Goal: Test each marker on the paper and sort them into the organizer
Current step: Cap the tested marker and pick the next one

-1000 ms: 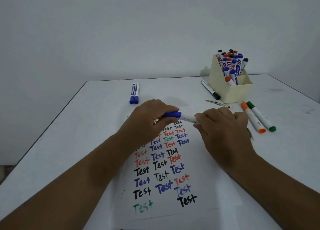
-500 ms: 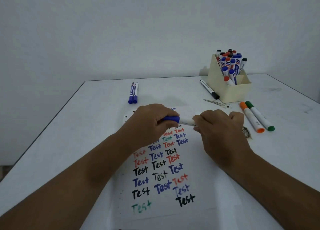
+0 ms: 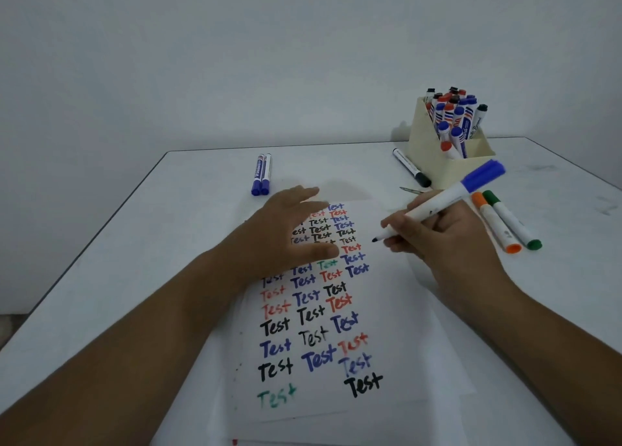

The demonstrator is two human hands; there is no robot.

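Over the paper [image 3: 387,311], the right hand [image 3: 447,240] grips a blue-capped marker [image 3: 441,203], while the left hand [image 3: 286,237] lies flat, fingers spread.

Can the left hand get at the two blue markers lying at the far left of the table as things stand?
Probably yes: the left hand rests open on the paper, holding nothing, and bare table lies between it and the two blue markers.
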